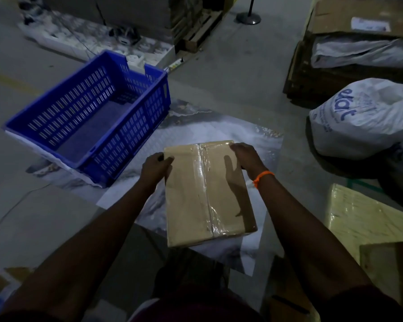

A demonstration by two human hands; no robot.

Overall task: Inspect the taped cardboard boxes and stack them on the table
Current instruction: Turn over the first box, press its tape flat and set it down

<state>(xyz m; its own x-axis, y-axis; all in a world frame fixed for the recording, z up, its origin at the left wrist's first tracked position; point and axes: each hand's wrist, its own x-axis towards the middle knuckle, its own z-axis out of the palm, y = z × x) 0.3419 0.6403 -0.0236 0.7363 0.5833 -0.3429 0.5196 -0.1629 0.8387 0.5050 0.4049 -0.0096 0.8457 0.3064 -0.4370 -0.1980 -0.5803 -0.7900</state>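
Head view: at six o'clock a taped cardboard box (207, 194) is being gripped at its far corners by the left hand (155, 167) and right hand (247, 159) over a pale sheet (196, 131) on concrete floor (230, 73).

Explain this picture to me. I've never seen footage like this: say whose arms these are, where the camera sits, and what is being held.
There is no machine here. A person wears one wide-angle camera on the head, looking forward and down, so the two arms are their own. The left hand and the right hand, which has an orange wristband, grip the far corners of a cardboard box. The box is sealed down its middle with clear tape. Beneath it lies a white sheet. A blue slotted crate stands to the left and a white printed sack to the right.
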